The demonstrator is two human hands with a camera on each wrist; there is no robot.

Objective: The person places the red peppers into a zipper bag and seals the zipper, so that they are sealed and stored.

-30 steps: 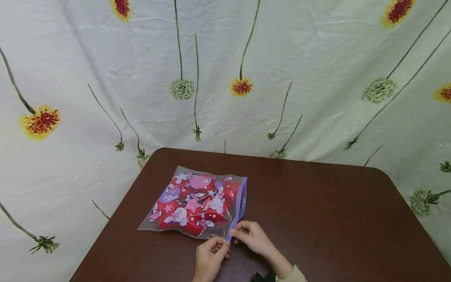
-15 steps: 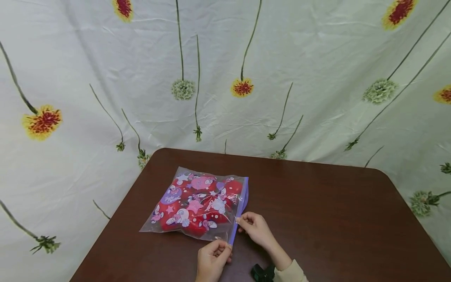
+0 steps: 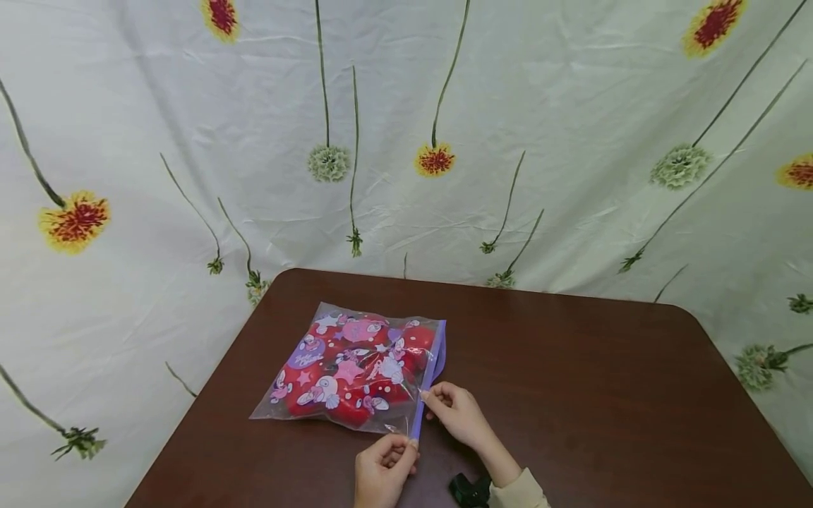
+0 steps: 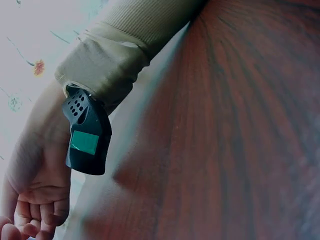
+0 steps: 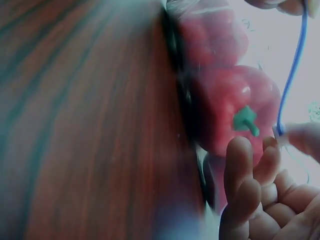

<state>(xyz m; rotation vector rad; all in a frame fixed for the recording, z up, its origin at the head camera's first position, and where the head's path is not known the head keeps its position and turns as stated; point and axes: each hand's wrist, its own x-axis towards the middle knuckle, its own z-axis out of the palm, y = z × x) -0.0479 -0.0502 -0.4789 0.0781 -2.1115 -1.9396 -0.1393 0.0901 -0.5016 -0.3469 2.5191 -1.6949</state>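
A clear zip bag (image 3: pixel 356 367) printed with pink and purple cartoon figures lies on the table, filled with red bell peppers. One bell pepper (image 5: pixel 235 110) with a green stem shows in the right wrist view. My left hand (image 3: pixel 384 466) pinches the near corner of the bag's purple zip strip (image 3: pixel 435 360). Farther up the strip, my right hand (image 3: pixel 460 416) pinches it between thumb and forefinger. Seen from the right wrist, the strip runs from the right fingertips up to the left hand's fingers (image 5: pixel 280 5). Beyond the right hand, the strip's far part bows apart.
The dark brown wooden table (image 3: pixel 571 395) extends to the right. Behind it hangs a white cloth (image 3: pixel 559 106) printed with flowers. A black wrist device (image 3: pixel 470 489) with a green patch sits at the right wrist, by a beige sleeve (image 3: pixel 517 490).
The right hand has slid a short way up the zip strip, away from the near corner. The left hand keeps its pinch there. The bag stays nearly in place.
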